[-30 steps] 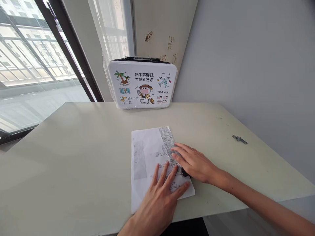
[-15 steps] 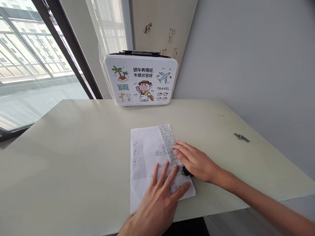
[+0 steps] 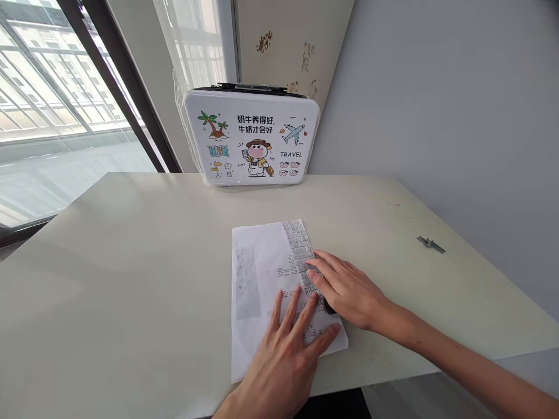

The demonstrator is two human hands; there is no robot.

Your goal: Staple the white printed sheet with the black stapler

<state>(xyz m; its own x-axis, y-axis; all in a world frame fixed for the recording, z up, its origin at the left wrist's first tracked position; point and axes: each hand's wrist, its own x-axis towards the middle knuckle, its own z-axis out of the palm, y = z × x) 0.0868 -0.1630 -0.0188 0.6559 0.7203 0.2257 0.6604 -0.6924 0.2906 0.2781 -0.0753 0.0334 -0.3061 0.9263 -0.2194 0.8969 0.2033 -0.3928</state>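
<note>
My left hand (image 3: 286, 349) lies flat on a white printed booklet or stack of sheets (image 3: 266, 244), fingers spread and pressing on the lower part. My right hand (image 3: 347, 285) is closed over what looks like a black stapler (image 3: 329, 306) at the right edge of the paper. Only its black end shows, lying over the printed side; the palm hides the rest. The right fingertips reach onto a strip of dense small print that runs down the right side of the sheets.
At the back of the pale table (image 3: 131, 262) stands a white cartoon carrying case (image 3: 257, 137) in clear plastic. A small grey metal piece (image 3: 431, 244) lies on the right. A wall (image 3: 458, 116) borders the right side, and a window (image 3: 52, 105) is on the left.
The right hand has shifted very slightly and now covers a bit more of the black stapler. The left hand and the paper stay in place; the view has tilted slightly.
</note>
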